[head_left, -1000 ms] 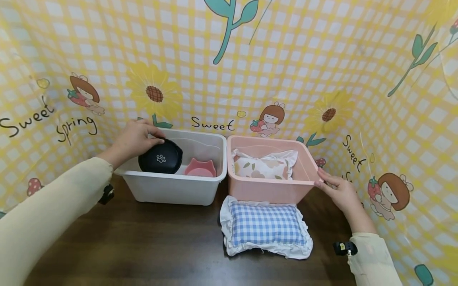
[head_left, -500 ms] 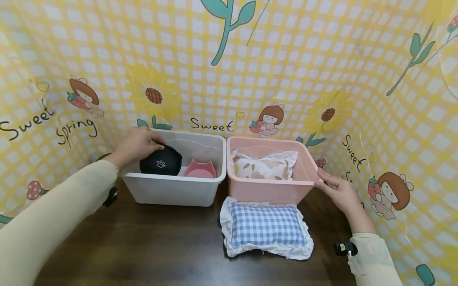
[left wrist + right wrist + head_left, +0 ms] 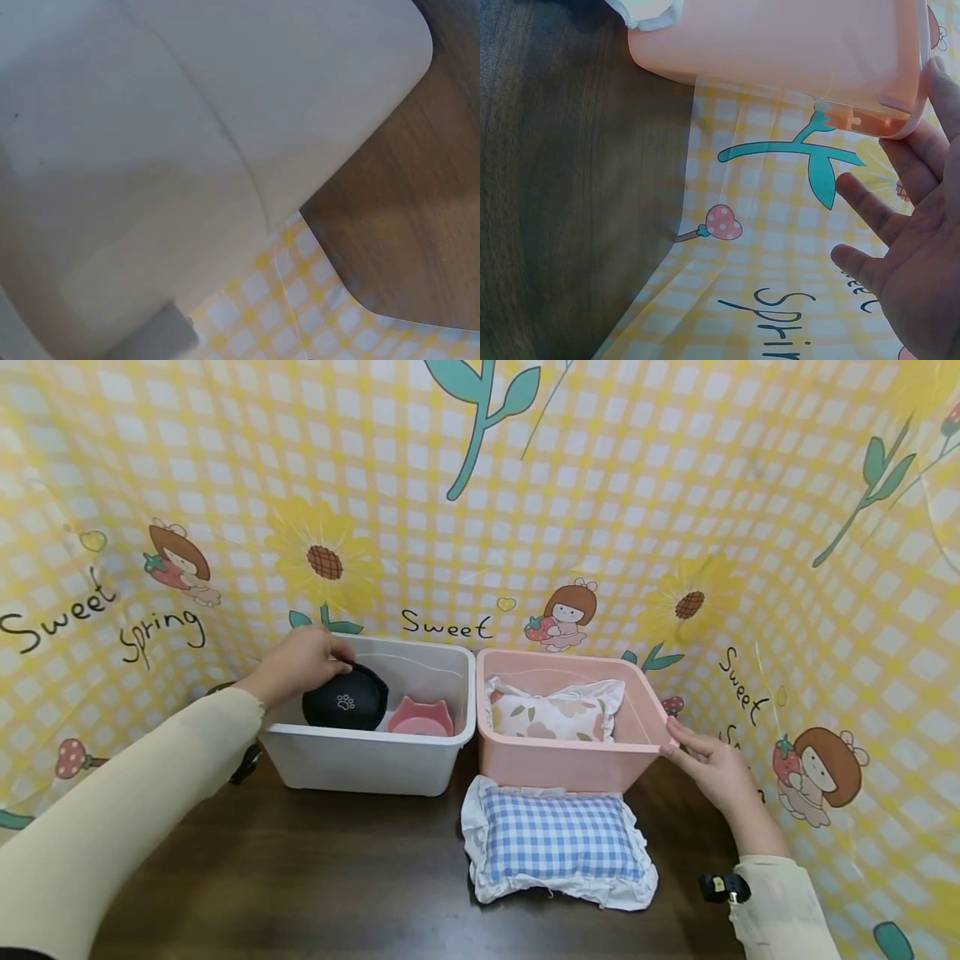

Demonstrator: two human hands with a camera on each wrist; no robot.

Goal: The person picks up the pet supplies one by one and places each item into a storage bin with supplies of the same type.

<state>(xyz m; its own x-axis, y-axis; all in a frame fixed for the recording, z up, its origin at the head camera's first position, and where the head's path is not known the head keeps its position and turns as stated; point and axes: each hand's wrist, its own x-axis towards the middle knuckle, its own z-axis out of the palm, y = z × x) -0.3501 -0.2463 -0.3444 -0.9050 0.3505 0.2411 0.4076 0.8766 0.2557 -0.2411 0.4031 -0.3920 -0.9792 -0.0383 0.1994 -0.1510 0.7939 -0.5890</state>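
Observation:
In the head view my left hand (image 3: 303, 662) pinches the top edge of a black, round, flat item with a pale paw print (image 3: 345, 700). It is tilted upright inside the white bin (image 3: 360, 760), left of a pink cat-eared bowl (image 3: 420, 718). The left wrist view shows the bin's pale wall (image 3: 187, 112) close up, and the hand is hidden there. My right hand (image 3: 712, 768) pinches the right corner of the pink bin's rim (image 3: 577, 766). In the right wrist view, the thumb and index finger grip the rim while the other fingers spread free.
A floral pillow (image 3: 555, 714) lies inside the pink bin. In front of that bin, a blue-checked pillow with white ruffles (image 3: 558, 835) rests on the dark wooden table (image 3: 315, 868). Yellow-checked cloth (image 3: 450, 552) hangs behind and at the sides.
My left hand has shifted slightly down and to the right, bringing the black item lower into the white bin. The right hand stays on the pink bin's rim.

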